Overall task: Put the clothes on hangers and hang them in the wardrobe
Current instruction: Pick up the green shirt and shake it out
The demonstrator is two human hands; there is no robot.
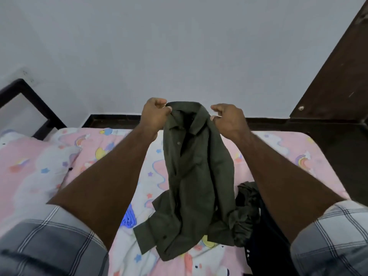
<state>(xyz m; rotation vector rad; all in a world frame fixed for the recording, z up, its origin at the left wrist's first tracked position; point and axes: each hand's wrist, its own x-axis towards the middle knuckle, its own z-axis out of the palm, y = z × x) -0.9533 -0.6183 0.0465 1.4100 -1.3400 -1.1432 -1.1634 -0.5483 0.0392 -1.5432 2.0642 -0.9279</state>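
Olive-green shirt (191, 156) held up at frame centre, collar at 12 o'clock, lower half and sleeves trailing onto the bed (95, 156) toward 6 o'clock. Left hand (155, 114) pinches the shoulder/collar edge at the shirt's 10 o'clock; right hand (229, 120) grips the opposite shoulder at 2 o'clock, thumb and fingers curled on fabric. Both hands grasping the shirt, neither free.

Dark garment pile (249, 208) lies bunched on the bed at the shirt's 4 o'clock, just beside the trailing sleeve — more clothes to hang, likely. Pink patterned bedsheet under everything; pillow (39, 166) at 9 o'clock. Dark wooden panel (338, 76) at 2 o'clock of frame, possibly the wardrobe — cannot tell. No hanger visible.

Step in hand, judged: shaking out and squaring the shirt before a hanger goes in. To do it well: spread the shoulders wider apart so the front hangs flat, lift until the tail clears the bed, keep the collar opening facing up. One hand must let go to fetch a hanger, so lay the shirt flat first to avoid re-crumpling.
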